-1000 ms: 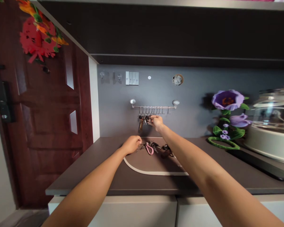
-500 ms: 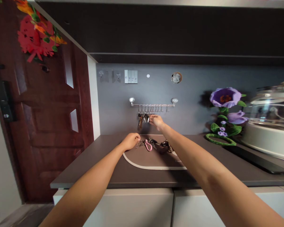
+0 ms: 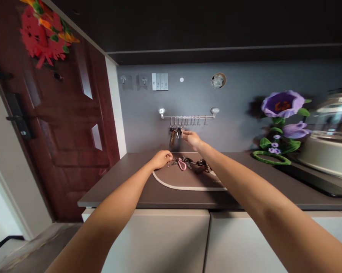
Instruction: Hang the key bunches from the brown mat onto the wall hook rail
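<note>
A silver hook rail (image 3: 188,117) is fixed to the grey wall by two round suction cups, and several bunches of keys (image 3: 172,134) hang at its left end. My right hand (image 3: 193,139) is raised just beside them, thumb and fingers pinched on a key (image 3: 182,131) under the hooks. Lower down, my left hand (image 3: 161,159) rests over the left edge of a brown mat (image 3: 185,180) with fingers curled; what they hold, if anything, is hidden. Next to it on the mat lie more keys (image 3: 186,160) and a pink loop strap (image 3: 182,164).
To the right stand a purple fabric flower (image 3: 283,105) with a green ring base, a black phone-like slab (image 3: 310,180) and a white appliance with a clear dome (image 3: 327,148). A dark shelf (image 3: 216,26) overhangs the counter. A red-brown door (image 3: 71,151) is at left.
The view has tilted down and turned slightly left. My right hand stays at the hanging keys, its fingers now closer to the rightmost bunch. My left hand has hardly moved over the mat.
</note>
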`<action>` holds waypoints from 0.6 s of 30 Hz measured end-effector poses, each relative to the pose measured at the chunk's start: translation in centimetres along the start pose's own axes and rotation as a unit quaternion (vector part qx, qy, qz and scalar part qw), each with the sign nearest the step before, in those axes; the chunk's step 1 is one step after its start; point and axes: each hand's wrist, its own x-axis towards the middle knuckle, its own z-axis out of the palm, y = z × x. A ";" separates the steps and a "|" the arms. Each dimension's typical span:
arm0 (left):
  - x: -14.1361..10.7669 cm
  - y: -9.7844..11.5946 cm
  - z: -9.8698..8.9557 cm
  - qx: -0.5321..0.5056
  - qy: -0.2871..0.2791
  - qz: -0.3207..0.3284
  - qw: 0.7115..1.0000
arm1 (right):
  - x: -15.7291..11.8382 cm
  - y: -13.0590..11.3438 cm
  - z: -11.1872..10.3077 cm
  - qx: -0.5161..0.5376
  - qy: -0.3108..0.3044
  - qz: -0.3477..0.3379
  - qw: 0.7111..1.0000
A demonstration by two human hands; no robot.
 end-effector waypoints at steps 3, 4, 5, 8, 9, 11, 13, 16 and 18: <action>-0.1 0.1 0.0 0.000 0.000 -0.010 1.000 | -0.2 0.2 0.0 -0.002 -0.003 -0.006 1.000; -0.1 0.1 -0.1 0.001 0.003 -0.012 1.000 | -0.3 0.2 0.0 -0.003 -0.001 -0.007 1.000; -0.2 0.2 -0.1 0.002 0.005 -0.013 1.000 | -0.5 0.2 0.0 -0.002 0.000 -0.005 1.000; -0.4 0.5 -0.1 -0.005 -0.004 -0.014 1.000 | -1.3 0.3 0.1 0.013 -0.004 0.004 1.000; -0.4 0.6 -0.2 -0.010 -0.014 -0.016 1.000 | -1.6 0.4 0.2 0.019 -0.009 0.006 1.000; -0.6 0.8 -0.2 -0.017 -0.036 -0.020 0.999 | -2.4 0.7 0.3 0.029 -0.018 0.008 0.999; -0.7 1.1 -0.3 -0.012 -0.052 -0.018 0.998 | -3.2 1.0 0.3 0.035 -0.024 0.014 0.999; -0.9 1.3 -0.4 0.020 -0.062 0.001 0.998 | -4.7 1.6 0.2 0.031 -0.036 0.028 0.998; -0.8 1.3 -0.4 0.044 -0.063 0.018 0.997 | -5.6 2.0 0.0 0.025 -0.046 0.034 0.998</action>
